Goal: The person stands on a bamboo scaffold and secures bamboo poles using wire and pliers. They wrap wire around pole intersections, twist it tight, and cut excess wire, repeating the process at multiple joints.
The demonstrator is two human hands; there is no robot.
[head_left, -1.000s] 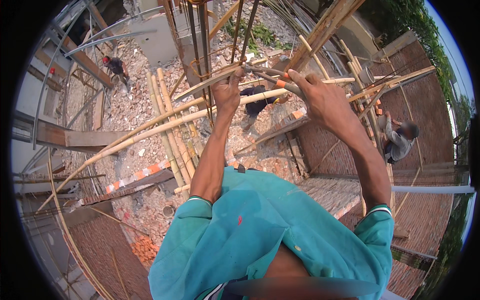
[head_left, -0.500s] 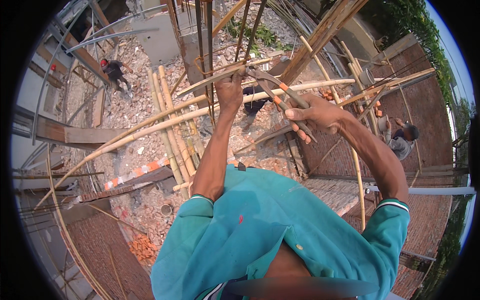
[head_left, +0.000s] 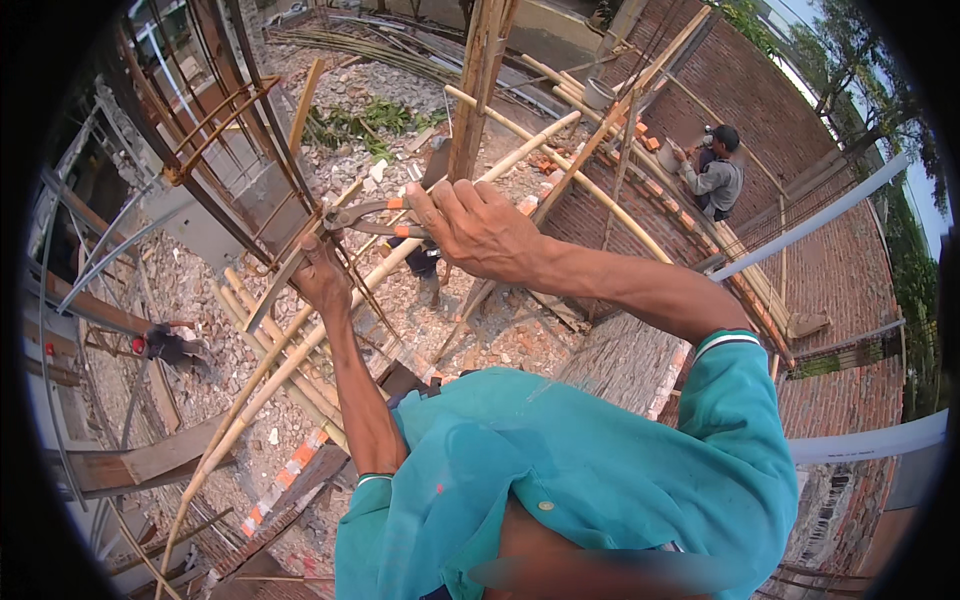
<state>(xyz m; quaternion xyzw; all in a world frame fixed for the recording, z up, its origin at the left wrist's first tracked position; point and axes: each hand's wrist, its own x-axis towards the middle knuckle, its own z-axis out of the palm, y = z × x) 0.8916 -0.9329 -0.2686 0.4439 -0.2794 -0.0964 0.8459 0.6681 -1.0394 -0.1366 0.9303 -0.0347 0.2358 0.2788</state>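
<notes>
My right hand [head_left: 478,228] is closed around the handles of a pair of pincers [head_left: 372,219] with orange and grey grips. The pincers' jaws meet a steel rebar just above my other hand. Closed with its thumb pointing up, my left hand [head_left: 325,280] grips a wooden strip [head_left: 272,298] against the rebar. Several upright rusty rebars [head_left: 228,170] tied with square stirrups [head_left: 225,125] rise beside it. Whether wire sits in the pincers' jaws is too small to tell.
Bamboo poles [head_left: 275,352] cross below my hands, and a wooden post [head_left: 475,95] stands ahead. Rubble covers the ground. One person [head_left: 715,175] works by the brick wall [head_left: 690,85] at right; another person [head_left: 170,345] is at left. A third is partly hidden behind the poles.
The view has swung, so my hands and the rebars now appear farther left. My right hand has turned over and now wraps the pincers' handles from above. The left hand keeps the wooden strip.
</notes>
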